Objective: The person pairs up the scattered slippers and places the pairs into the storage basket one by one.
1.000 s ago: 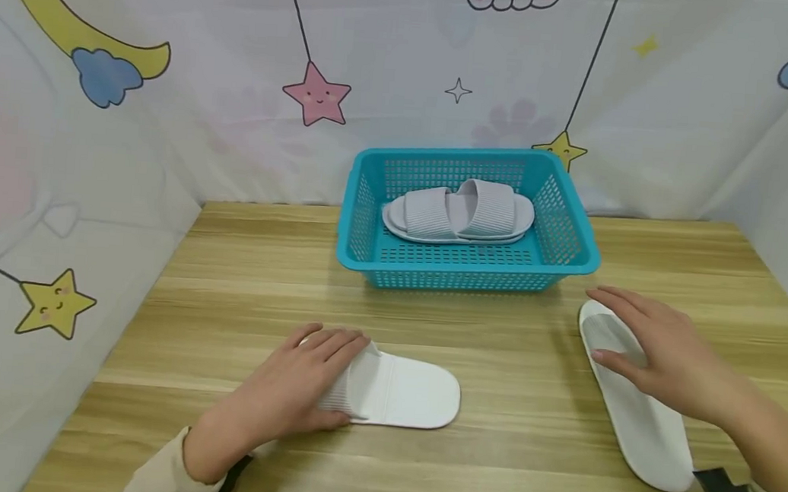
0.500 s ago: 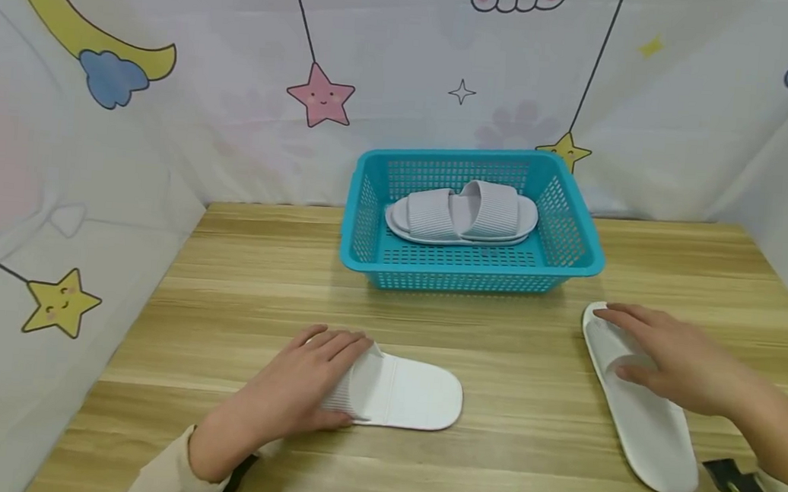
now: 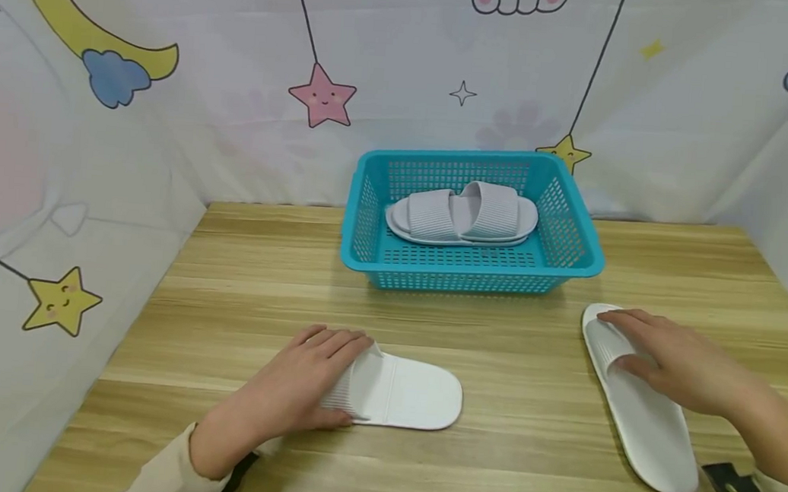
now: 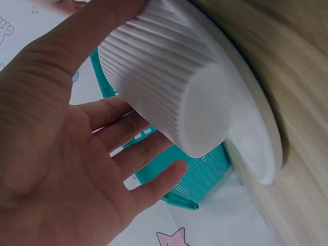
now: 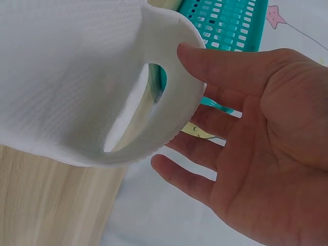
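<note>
A white slipper (image 3: 424, 397) lies on the wooden table, its sole's bare end pointing right. My left hand (image 3: 295, 380) grips it across the ribbed strap (image 4: 154, 77), thumb on the near side and fingers on the far side. On the right, another white slipper (image 3: 658, 443) lies slantwise, its strap end toward the basket. My right hand (image 3: 687, 366) holds this one by its strap (image 5: 174, 113). The right wrist view shows the thumb at the strap's edge and the other fingers behind it.
A turquoise mesh basket (image 3: 468, 272) stands at the back of the table (image 3: 262, 267). Inside it rests a pair of pale lilac slippers (image 3: 430, 214). Behind hangs a white cloth (image 3: 408, 41) printed with stars and a moon; it covers the sides too.
My right hand has come down onto the strap of the right slipper and taken hold of it. The left hand keeps its grip. The whole head view has shifted slightly.
</note>
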A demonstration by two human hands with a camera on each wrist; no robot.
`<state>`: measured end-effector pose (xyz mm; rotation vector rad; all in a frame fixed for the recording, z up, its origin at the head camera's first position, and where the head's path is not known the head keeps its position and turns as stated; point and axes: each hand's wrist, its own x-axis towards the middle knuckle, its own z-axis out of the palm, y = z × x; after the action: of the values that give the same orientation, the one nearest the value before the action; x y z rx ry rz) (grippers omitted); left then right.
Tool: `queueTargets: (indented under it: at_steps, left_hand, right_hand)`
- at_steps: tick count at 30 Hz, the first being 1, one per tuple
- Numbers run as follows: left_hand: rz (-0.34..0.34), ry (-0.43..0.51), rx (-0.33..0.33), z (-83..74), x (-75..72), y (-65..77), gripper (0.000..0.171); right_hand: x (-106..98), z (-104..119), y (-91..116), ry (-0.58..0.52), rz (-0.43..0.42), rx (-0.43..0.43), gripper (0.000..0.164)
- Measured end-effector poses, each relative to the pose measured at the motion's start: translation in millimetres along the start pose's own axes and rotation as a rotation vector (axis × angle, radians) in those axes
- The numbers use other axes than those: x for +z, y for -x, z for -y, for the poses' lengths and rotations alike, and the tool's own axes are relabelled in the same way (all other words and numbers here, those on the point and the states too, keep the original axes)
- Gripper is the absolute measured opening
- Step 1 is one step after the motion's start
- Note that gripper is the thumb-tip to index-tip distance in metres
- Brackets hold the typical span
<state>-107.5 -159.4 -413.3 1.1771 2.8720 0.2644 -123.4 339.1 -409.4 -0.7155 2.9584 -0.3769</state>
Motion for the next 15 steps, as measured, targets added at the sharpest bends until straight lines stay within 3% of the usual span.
queueTargets:
  at_steps: [15]
  left_hand:
    - [0.022, 0.016, -0.009, -0.5, -1.4, -2.5, 0.096]
  right_hand:
    - [-8.3, 4.0, -0.5, 0.02, 0.016, 0.106, 0.058]
